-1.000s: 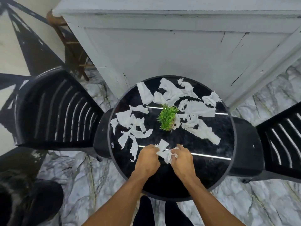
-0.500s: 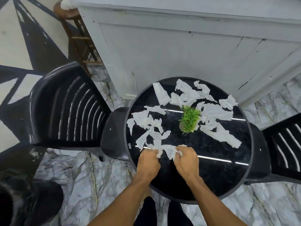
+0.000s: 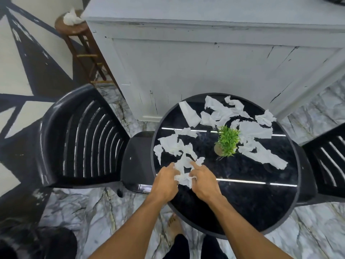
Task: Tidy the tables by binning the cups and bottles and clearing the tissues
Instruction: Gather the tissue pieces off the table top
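The fingers of the left hand (image 3: pixel 166 182) are curled and grip the left side of a crumpled tissue (image 3: pixel 183 179). The right hand (image 3: pixel 204 182) holds the right side of it with curled fingers, and only its index finger (image 3: pixel 195 166) is stretched forward, touching a tissue strip (image 3: pixel 182 163) just beyond. The crumpled tissue is between both hands, on the near left part of the round black table (image 3: pixel 242 202). More torn tissue pieces (image 3: pixel 171 146) lie farther on the left, at the far edge and on the right side of the table, around a small green plant (image 3: pixel 227 141) that stands upright near the middle. A black chair (image 3: pixel 84 139) is at the left and another chair (image 3: pixel 328 157) at the right. Behind the table is a white counter (image 3: pixel 186 62), and far left a wooden stool (image 3: pixel 74 30) carries a white tissue wad (image 3: pixel 71 17)
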`<state>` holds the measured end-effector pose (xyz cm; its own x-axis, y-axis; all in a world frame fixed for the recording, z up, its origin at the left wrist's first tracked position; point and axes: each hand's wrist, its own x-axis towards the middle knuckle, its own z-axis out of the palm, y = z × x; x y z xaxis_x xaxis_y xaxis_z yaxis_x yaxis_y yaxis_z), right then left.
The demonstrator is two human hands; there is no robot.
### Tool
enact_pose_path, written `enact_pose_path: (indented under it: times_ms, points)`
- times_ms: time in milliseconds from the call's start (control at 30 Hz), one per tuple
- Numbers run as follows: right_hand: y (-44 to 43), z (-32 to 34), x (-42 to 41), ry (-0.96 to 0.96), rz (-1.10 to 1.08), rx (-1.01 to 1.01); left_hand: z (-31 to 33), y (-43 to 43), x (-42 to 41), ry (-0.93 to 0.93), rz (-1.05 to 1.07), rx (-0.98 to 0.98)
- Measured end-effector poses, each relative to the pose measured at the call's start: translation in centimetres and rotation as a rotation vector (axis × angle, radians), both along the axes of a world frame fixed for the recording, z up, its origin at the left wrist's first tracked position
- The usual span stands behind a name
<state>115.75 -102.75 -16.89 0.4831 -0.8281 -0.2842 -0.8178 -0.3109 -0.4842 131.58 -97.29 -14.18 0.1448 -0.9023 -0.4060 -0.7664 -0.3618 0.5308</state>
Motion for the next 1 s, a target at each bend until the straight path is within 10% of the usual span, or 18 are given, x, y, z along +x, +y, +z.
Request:
enact_pose_path:
  times_ms: [533, 1000]
  points:
    - [-0.4, -0.8, -3.2, 0.037, -0.174, -0.033, 1.8, -4.4, -0.9, 0.123, 0.092, -0.239]
    - [-2.9, -0.5, -2.4, -0.132, -0.335, 0.005, 0.4, -8.9, -4.1, 0.082, 0.102, -0.06]
